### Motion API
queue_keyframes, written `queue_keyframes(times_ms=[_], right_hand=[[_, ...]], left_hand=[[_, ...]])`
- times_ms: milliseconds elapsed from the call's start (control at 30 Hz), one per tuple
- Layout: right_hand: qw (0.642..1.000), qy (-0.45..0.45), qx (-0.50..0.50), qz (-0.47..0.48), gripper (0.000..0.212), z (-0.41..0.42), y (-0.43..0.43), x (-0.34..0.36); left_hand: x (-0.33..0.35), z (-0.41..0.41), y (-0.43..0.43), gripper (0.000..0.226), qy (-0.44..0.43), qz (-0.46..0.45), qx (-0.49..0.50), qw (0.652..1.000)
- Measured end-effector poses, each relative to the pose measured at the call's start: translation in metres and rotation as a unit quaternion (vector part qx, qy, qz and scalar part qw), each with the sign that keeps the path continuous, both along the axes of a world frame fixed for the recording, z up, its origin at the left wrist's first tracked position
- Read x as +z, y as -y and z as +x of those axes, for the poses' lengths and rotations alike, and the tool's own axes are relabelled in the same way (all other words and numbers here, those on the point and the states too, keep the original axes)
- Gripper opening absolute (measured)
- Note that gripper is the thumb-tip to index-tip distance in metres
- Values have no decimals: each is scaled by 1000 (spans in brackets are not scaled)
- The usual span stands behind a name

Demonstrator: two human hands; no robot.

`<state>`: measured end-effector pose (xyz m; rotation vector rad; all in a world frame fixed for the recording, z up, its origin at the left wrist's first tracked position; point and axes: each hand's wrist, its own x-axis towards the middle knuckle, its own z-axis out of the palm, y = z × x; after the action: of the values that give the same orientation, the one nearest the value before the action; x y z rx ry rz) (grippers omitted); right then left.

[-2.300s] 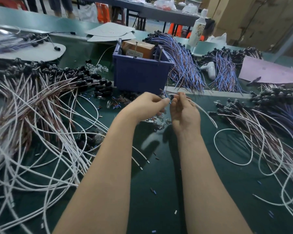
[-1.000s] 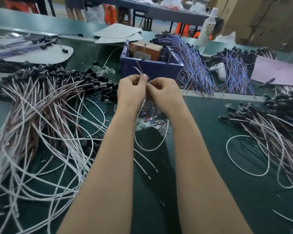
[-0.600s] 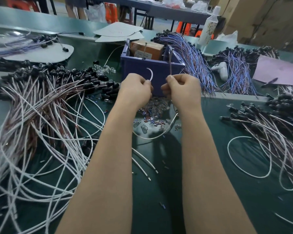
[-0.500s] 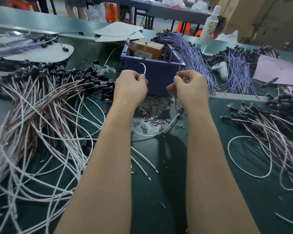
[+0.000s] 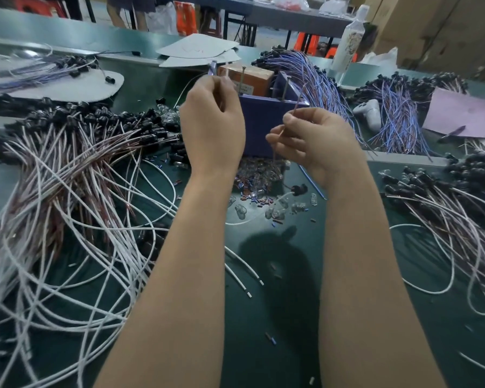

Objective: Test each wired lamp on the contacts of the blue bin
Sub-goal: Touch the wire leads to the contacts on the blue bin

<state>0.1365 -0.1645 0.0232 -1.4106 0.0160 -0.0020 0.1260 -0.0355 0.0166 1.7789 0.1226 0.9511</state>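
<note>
Wired lamp (image 5: 299, 189) hangs low over the green table (image 5: 291, 309), its black holder just below the right hand (image 5: 311, 147) and in front of the blue bin (image 5: 263, 127). The right thumb and forefinger pinch the lamp's thin brown lead, whose tip points up beside an upright metal pin (image 5: 285, 88) at the bin's rim. The left hand (image 5: 212, 121), fingers curled, holds a pale wire end near the bin's far left corner. Loose clear bulbs (image 5: 259, 170) lie beneath the hands.
</note>
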Motion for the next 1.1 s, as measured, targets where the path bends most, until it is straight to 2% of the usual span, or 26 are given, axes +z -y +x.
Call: queue_keyframes(times_ms=[133, 300, 467, 567, 667, 833, 1100], right_hand=[[998, -40, 17, 51, 6, 2, -8, -11], [999, -30, -18, -31, 4, 7, -16, -28], [991, 32, -35, -125, 23, 11, -16, -28], [982, 75, -51, -168, 32, 13, -15, -29], [974, 98, -75, -190, 39, 16, -15, -31], [963, 117, -99, -223, 37, 17, -15, -35], [959, 117, -117, -229, 37, 17, -11, -36]], left_hand=[[2, -1, -3, 26, 42, 24, 37, 998], [-15, 5, 3, 20, -36, 48, -1, 998], [-24, 13, 2, 25, -94, -37, -32, 994], [-24, 14, 2, 24, -89, -73, -37, 993], [-23, 15, -1, 24, -71, -159, -41, 984], [-23, 16, -5, 25, -56, -276, -45, 959], [-24, 16, -6, 25, -42, -334, -45, 941]])
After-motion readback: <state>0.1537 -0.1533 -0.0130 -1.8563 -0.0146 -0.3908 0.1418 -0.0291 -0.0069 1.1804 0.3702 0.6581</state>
